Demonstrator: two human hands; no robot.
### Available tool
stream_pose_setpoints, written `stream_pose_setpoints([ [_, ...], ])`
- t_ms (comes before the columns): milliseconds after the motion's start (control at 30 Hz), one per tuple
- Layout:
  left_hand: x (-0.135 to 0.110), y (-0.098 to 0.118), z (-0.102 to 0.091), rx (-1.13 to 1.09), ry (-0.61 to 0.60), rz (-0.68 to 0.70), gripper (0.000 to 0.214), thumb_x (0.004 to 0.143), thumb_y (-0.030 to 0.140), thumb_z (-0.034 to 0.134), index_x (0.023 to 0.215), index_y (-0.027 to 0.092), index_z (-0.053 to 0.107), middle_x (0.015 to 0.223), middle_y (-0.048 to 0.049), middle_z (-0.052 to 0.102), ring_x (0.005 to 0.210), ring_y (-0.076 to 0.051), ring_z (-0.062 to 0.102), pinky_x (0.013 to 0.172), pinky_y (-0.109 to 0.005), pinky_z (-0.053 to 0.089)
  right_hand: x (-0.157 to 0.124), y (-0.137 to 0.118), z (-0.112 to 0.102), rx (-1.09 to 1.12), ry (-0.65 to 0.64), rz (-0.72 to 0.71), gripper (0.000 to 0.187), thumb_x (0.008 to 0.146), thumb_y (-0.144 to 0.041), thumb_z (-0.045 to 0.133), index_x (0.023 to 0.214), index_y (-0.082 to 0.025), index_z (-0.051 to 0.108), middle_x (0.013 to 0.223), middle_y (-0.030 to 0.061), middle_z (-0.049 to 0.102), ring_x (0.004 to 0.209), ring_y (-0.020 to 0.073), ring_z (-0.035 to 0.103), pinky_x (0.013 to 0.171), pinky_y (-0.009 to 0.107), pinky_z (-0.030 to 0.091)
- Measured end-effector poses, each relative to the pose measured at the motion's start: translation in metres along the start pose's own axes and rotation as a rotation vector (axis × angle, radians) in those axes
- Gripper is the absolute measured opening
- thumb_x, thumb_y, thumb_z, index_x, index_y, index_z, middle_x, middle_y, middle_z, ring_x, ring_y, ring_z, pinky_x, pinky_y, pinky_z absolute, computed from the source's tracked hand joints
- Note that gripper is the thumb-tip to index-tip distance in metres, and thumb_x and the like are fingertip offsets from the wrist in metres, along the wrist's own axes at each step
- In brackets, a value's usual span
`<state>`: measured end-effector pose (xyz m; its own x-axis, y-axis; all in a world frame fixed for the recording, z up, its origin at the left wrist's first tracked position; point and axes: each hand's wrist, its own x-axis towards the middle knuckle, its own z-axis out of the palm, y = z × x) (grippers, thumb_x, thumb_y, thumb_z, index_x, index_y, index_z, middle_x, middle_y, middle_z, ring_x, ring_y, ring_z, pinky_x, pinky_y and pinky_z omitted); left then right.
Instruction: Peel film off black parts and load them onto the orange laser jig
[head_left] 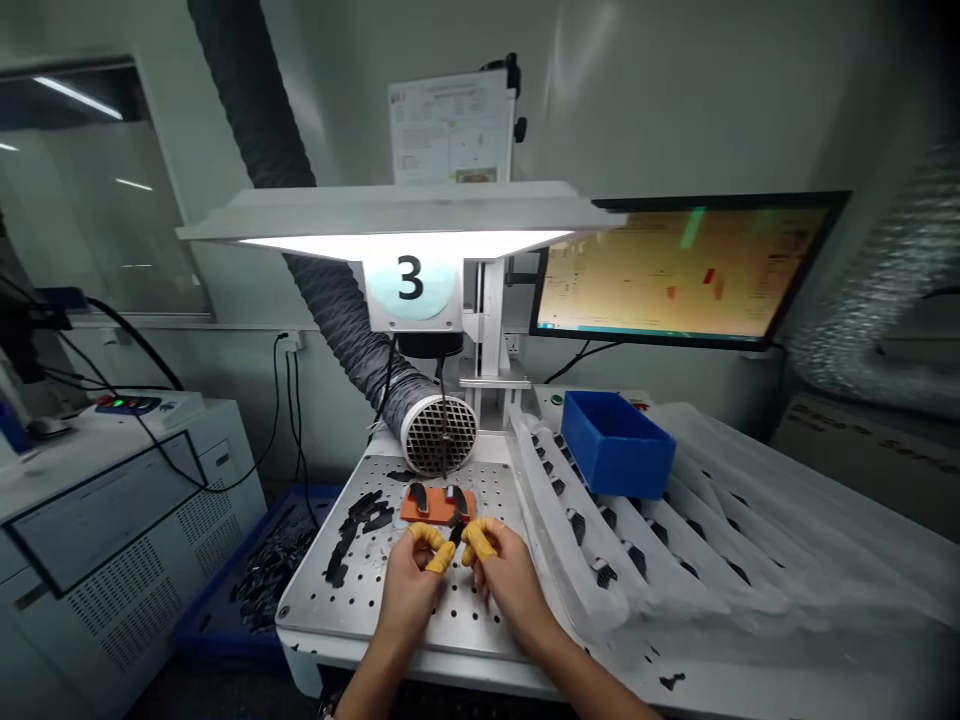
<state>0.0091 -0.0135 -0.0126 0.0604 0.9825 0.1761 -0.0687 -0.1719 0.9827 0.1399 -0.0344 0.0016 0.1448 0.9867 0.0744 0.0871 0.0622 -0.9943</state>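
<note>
Where the yellow-capped left hand [409, 585] and right hand [506, 585] meet, a slim black part [455, 530] tilts toward 1 o'clock, nearer the right; either grip's clamp unclear.

Position: worn on the person's head.
Direction: forward and down at a perforated metal plate [349, 590].
Nearness: close above the left hand [409, 595] and right hand [510, 590].
</note>
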Motion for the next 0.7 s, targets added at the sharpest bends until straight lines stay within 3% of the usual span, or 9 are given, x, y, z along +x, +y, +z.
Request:
stream_pose_setpoints([
  [100, 0.0, 0.001, 0.004, -0.126, 0.002, -0.057, 0.023, 0.062, 0.025, 0.07, 0.065, 0.017, 0.049, 0.061, 0.0036, 0.053, 0.056, -0.01, 0.052, 0.053, -0.02, 0.039, -0.001, 0.011, 0.0, 0.093, 0.01, 0.016, 0.013, 0.076, -0.028, 0.05, 0.08, -0.018, 0.054, 0.061, -0.0015, 0.059, 0.04, 0.0082, 0.042, 0.035, 0.018, 0.029],
  [233, -0.001, 0.004, 0.004, -0.172, -0.001, -0.065, 0.024, 0.062, 0.026, 0.072, 0.064, 0.016, 0.049, 0.061, 0.0031, 0.053, 0.055, -0.008, 0.05, 0.052, -0.019, 0.038, -0.002, 0.007, -0.003, 0.131, -0.013, 0.029, 0.015, 0.073, -0.031, 0.057, 0.08, -0.019, 0.054, 0.063, -0.0017, 0.059, 0.042, 0.0084, 0.043, 0.037, 0.018, 0.031],
  [467, 0.002, -0.008, 0.004, -0.078, -0.049, 0.007, 0.021, 0.066, 0.025, 0.068, 0.068, 0.017, 0.049, 0.064, 0.0025, 0.053, 0.058, -0.009, 0.053, 0.055, -0.02, 0.043, -0.003, 0.009, -0.001, 0.095, -0.064, 0.016, 0.016, 0.072, -0.034, 0.059, 0.073, -0.018, 0.056, 0.056, -0.0027, 0.057, 0.039, 0.0083, 0.04, 0.036, 0.02, 0.027],
  [600, 0.001, -0.012, 0.0, 0.016, 0.001, 0.056, 0.019, 0.068, 0.022, 0.065, 0.082, 0.016, 0.054, 0.075, -0.0008, 0.059, 0.062, -0.011, 0.057, 0.057, -0.021, 0.046, 0.002, 0.005, -0.001, 0.048, 0.041, 0.043, 0.017, 0.072, -0.033, 0.053, 0.075, -0.017, 0.057, 0.047, -0.0041, 0.052, 0.036, 0.0095, 0.039, 0.035, 0.02, 0.027],
  [700, 0.001, -0.008, -0.001, 0.053, 0.037, 0.074, 0.018, 0.067, 0.018, 0.065, 0.083, 0.015, 0.057, 0.079, -0.0028, 0.061, 0.067, -0.011, 0.058, 0.062, -0.021, 0.047, -0.014, -0.014, -0.002, 0.044, 0.174, 0.037, 0.021, 0.073, -0.033, 0.049, 0.083, -0.017, 0.057, 0.059, -0.0015, 0.058, 0.039, 0.0092, 0.041, 0.037, 0.02, 0.03],
])
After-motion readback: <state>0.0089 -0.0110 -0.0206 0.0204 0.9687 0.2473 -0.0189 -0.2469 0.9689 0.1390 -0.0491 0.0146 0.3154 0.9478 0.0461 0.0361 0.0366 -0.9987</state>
